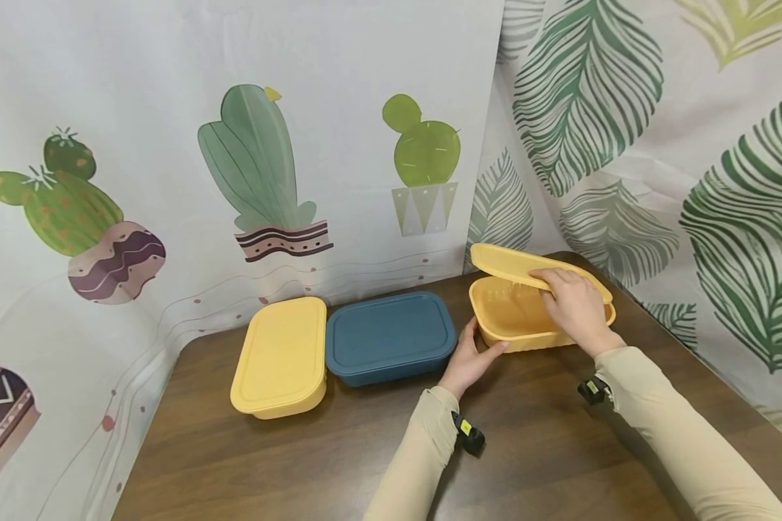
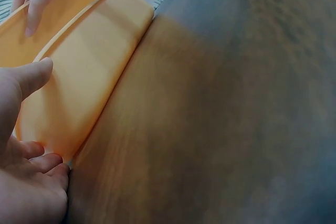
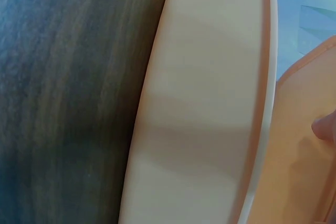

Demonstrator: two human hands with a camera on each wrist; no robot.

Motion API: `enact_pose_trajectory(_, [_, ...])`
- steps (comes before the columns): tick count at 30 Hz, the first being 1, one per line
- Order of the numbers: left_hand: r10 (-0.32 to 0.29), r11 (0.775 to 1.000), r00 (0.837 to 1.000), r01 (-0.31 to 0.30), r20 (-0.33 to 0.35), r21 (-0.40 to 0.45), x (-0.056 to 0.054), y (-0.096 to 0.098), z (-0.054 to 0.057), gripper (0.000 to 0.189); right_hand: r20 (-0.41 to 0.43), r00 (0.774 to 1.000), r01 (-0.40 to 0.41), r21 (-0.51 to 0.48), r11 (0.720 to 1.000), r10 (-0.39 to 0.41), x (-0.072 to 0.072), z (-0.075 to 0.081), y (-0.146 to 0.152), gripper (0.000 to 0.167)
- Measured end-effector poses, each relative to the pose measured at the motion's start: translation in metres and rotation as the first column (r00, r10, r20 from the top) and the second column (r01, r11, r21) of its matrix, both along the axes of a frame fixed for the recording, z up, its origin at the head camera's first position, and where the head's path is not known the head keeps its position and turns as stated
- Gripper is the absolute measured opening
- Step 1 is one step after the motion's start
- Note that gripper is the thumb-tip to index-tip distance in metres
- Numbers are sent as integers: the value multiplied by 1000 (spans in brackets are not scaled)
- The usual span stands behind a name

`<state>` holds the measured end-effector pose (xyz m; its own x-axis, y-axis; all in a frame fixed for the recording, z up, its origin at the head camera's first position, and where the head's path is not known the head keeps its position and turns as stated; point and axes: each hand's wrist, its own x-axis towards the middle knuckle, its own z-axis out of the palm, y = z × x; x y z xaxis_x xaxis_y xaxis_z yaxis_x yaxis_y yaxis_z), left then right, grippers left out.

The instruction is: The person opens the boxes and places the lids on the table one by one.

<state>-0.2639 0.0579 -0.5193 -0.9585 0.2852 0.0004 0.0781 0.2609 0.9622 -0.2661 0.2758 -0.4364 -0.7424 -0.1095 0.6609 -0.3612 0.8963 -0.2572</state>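
Observation:
At the table's right back stands an open yellow lunch box (image 1: 534, 341), with its yellow lid (image 1: 505, 263) tilted above it. My right hand (image 1: 573, 307) pinches the lid at its near edge, thumb on the underside. The lid's right end is low near the box rim, while its left end is raised. My left hand (image 1: 469, 362) holds the box at its near left corner, thumb against the front wall and fingers round the end. The right wrist view shows the box's front wall (image 3: 205, 77) close up. Part of the box's inside is hidden by my right hand.
A closed blue lunch box (image 1: 391, 333) stands just left of my left hand. Beside it is another yellow lunch box (image 1: 280, 354) with its lid on. The brown wooden table (image 1: 274, 470) ends at a patterned cloth backdrop (image 1: 352, 145) behind and to the right.

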Motion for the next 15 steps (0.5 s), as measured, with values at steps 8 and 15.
enact_pose_trajectory(8, [3,1000,1000,-3,-1,-3,1,0,1,89,-73,997,-6,24,1000,8,-1,2,3,42])
enact_pose_trajectory(15, [3,1000,1000,-3,-3,-10,1,0,1,90,-147,989,-29,35,999,34,-1,4,4,44])
